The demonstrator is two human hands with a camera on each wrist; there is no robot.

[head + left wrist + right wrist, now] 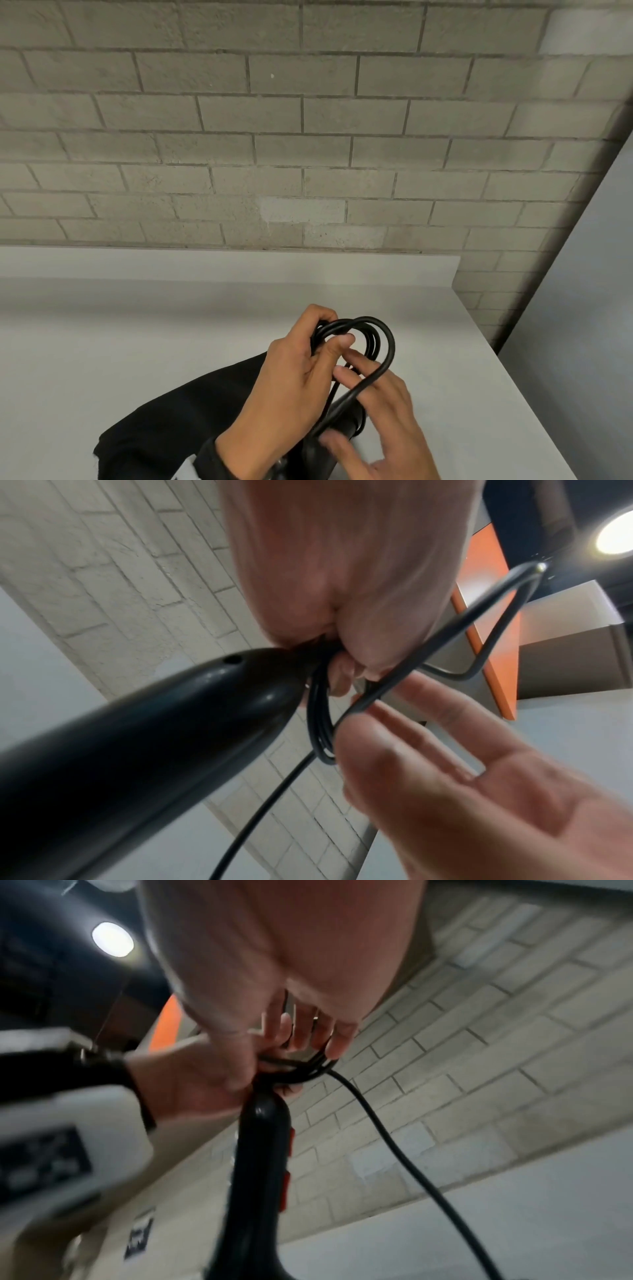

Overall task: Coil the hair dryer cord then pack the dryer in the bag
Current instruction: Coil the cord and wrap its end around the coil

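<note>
The black cord [368,339] is gathered in several loops above the white table [137,325]. The left hand [291,383] grips these loops at the end of the hair dryer [137,737] handle. The right hand [387,421] has relaxed, nearly straight fingers under one loop. The black bag [178,411] lies on the table, under the left hand.

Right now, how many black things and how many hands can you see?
Black things: 3 (cord, hair dryer, bag)
Hands: 2 (left hand, right hand)
Total: 5
</note>
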